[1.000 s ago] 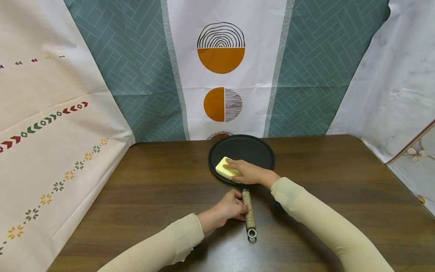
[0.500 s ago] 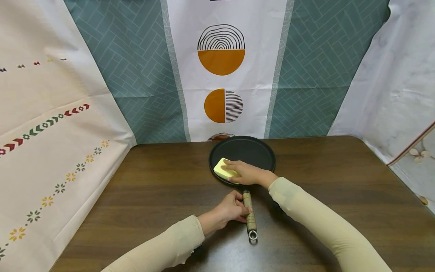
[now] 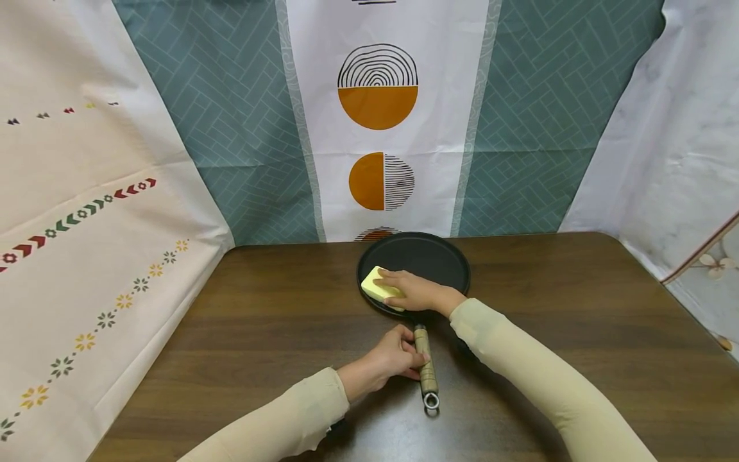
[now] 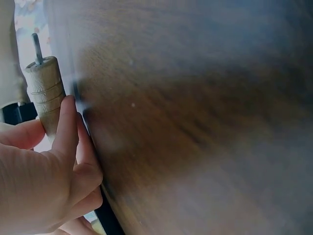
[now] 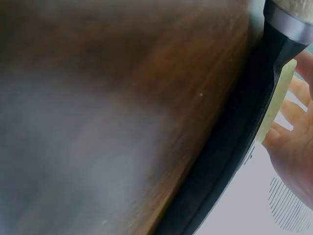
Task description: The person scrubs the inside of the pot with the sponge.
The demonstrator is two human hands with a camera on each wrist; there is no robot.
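Note:
A round black flat pan lies on the wooden table, its light wooden handle pointing toward me. My left hand holds this handle between thumb and fingers; in the left wrist view the handle's ringed end sticks out past the fingertips. On the left part of the pan's surface sits a pale yellow sponge. My right hand grips it from above, fingers spread over the top and thumb along the near side. From the right wrist, the pan's rim partly hides the sponge.
The brown wooden tabletop extends to both sides of the pan. Behind its far edge hangs a teal and white patterned cloth, close to the pan. Pale cloths drape at the left and right.
My right hand has slid the sponge a little to the left across the pan. The left hand keeps its hold on the handle. The whole head view has shifted slightly.

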